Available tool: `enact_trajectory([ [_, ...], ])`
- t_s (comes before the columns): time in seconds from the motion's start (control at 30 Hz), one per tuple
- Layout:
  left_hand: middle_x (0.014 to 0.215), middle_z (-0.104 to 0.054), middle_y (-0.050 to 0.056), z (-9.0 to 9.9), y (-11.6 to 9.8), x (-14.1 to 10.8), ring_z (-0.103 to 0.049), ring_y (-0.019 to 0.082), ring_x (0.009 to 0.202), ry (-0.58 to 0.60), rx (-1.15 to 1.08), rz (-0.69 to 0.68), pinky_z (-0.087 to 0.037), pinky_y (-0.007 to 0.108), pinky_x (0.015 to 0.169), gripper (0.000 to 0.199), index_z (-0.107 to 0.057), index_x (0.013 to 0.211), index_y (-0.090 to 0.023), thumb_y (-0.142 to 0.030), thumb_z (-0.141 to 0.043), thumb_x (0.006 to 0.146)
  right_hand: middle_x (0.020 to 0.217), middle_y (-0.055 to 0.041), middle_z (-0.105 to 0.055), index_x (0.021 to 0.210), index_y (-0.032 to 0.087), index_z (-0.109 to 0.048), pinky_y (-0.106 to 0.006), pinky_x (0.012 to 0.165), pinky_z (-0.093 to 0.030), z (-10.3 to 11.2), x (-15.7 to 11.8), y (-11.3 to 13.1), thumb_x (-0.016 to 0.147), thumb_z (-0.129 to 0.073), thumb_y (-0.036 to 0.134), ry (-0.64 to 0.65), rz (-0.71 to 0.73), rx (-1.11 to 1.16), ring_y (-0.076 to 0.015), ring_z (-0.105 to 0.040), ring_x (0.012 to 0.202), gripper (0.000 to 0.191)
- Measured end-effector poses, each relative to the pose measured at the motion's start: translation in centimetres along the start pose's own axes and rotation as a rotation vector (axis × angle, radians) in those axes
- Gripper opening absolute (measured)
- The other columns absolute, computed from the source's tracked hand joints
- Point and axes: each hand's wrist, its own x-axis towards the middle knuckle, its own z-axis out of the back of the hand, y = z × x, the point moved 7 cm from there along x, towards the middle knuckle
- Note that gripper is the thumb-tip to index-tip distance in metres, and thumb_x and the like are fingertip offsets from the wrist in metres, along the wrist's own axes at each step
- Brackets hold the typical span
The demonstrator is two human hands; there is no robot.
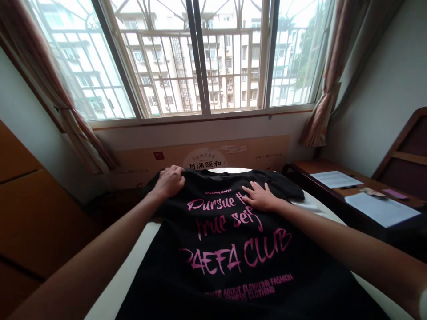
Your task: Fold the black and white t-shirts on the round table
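A black T-shirt [213,266] lies on a white surface [126,280], its long axis running away from the person toward the window [200,58], with pink lettering [233,253] upright to them and the near end cut off. The left hand [169,182] curls on the far end, fingertips hidden, grip unclear; the right hand [260,198] lies open and flat on the shirt.

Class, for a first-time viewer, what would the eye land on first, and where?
The black T-shirt with bold pink lettering dominates the lower centre, spread on a white surface, the left hand curled on its far edge and the right hand flat on it. Above it, a large barred window shows pale apartment blocks.
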Motion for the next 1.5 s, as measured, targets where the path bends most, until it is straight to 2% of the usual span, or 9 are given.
enact_trajectory([
  [0.1, 0.157, -0.055, 0.019, -3.9, -7.3, -0.6, -0.05, 0.037, 0.144, 0.123, -0.04, -0.234, -0.033, 0.049, 0.119, 0.056, -0.058, 0.147, -0.014, -0.041, -0.046, 0.1, 0.178, -0.0193, -0.014, 0.171, 0.028, -0.027, -0.073, 0.124, -0.001, -0.8, -1.0, 2.5, 0.104, -0.034, 0.074, 0.047, 0.088, 0.013, -0.0383, -0.005, 0.165, 0.082],
  [0.2, 0.153, -0.057, 0.025, -8.4, -10.4, -0.9, -0.05, 0.04, 0.144, 0.295, -0.006, -0.141, -0.034, 0.05, 0.117, 0.065, -0.055, 0.149, -0.007, -0.052, -0.042, 0.104, 0.178, -0.0201, -0.013, 0.171, 0.029, -0.029, -0.072, 0.125, -0.001, -1.5, -2.1, 4.2, 0.102, -0.039, 0.076, 0.05, 0.163, -0.005, -0.0394, -0.007, 0.165, 0.084],
  [0.3, 0.145, -0.064, 0.024, -10.8, -10.9, -0.9, -0.053, 0.038, 0.139, 0.319, 0.012, -0.044, -0.035, 0.049, 0.115, 0.059, -0.062, 0.14, -0.007, -0.048, -0.037, 0.105, 0.177, -0.0184, -0.018, 0.169, 0.03, -0.035, -0.069, 0.126, -0.003, -1.8, -2.8, 4.7, 0.103, -0.039, 0.073, 0.023, 0.197, -0.003, -0.0392, -0.011, 0.164, 0.078],
  [0.47, 0.153, -0.058, 0.02, -11.4, -10.0, -1.4, -0.048, 0.034, 0.146, 0.2, -0.021, -0.031, -0.03, 0.047, 0.122, 0.054, -0.064, 0.14, -0.009, -0.039, -0.035, 0.105, 0.176, -0.0173, -0.022, 0.167, 0.03, -0.04, -0.067, 0.127, -0.006, -1.5, -3.3, 4.8, 0.104, -0.043, 0.068, -0.011, 0.191, 0.038, -0.0386, -0.017, 0.164, 0.074],
  [0.67, 0.173, -0.029, 0.021, -12.6, -9.8, -3.0, -0.02, 0.031, 0.164, 0.364, -0.086, -0.035, -0.014, 0.048, 0.131, 0.076, -0.038, 0.162, -0.002, -0.053, -0.027, 0.107, 0.175, -0.0183, -0.025, 0.165, 0.028, -0.043, -0.066, 0.127, -0.007, -1.1, -3.4, 5.2, 0.103, -0.045, 0.065, -0.041, 0.198, 0.067, -0.0377, -0.017, 0.164, 0.072],
  [0.93, 0.174, -0.024, 0.021, -12.4, -9.7, -5.4, -0.019, 0.03, 0.164, 0.384, -0.13, -0.034, -0.014, 0.047, 0.132, 0.084, -0.031, 0.166, -0.002, -0.06, -0.027, 0.106, 0.174, -0.0156, -0.031, 0.161, 0.026, -0.05, -0.065, 0.128, -0.008, -1.2, -3.1, 5.2, 0.103, -0.049, 0.059, -0.07, 0.221, 0.14, -0.0368, -0.021, 0.163, 0.067],
  [1.07, 0.171, -0.033, 0.02, -11.7, -9.6, -5.7, -0.027, 0.029, 0.162, 0.352, -0.161, -0.034, -0.019, 0.045, 0.132, 0.073, -0.04, 0.163, -0.004, -0.05, -0.029, 0.107, 0.164, -0.0104, -0.05, 0.151, 0.025, -0.061, -0.053, 0.129, -0.022, 0.6, -2.6, 1.3, 0.105, -0.047, 0.047, -0.181, 0.147, 0.225, -0.0303, -0.039, 0.156, 0.053],
  [1.3, 0.164, -0.047, 0.022, -10.5, -9.8, -5.8, -0.04, 0.031, 0.156, 0.274, -0.178, -0.062, -0.028, 0.043, 0.129, 0.06, -0.052, 0.154, -0.002, -0.036, -0.038, 0.108, 0.143, -0.0166, -0.069, 0.137, 0.019, -0.068, -0.046, 0.108, -0.045, 3.2, -4.7, -13.6, 0.103, -0.05, 0.027, -0.345, -0.359, 0.157, -0.0317, -0.064, 0.13, 0.039],
  [1.5, 0.14, -0.069, 0.02, -6.7, -11.4, -7.0, -0.066, 0.03, 0.131, 0.143, -0.249, -0.127, -0.045, 0.042, 0.117, 0.042, -0.074, 0.119, -0.01, -0.027, -0.036, 0.108, 0.108, -0.0071, -0.078, 0.104, 0.024, -0.071, -0.031, 0.078, -0.044, 2.6, -5.5, -17.3, 0.101, -0.056, 0.027, -0.365, -0.424, 0.156, -0.0248, -0.072, 0.101, 0.015],
])
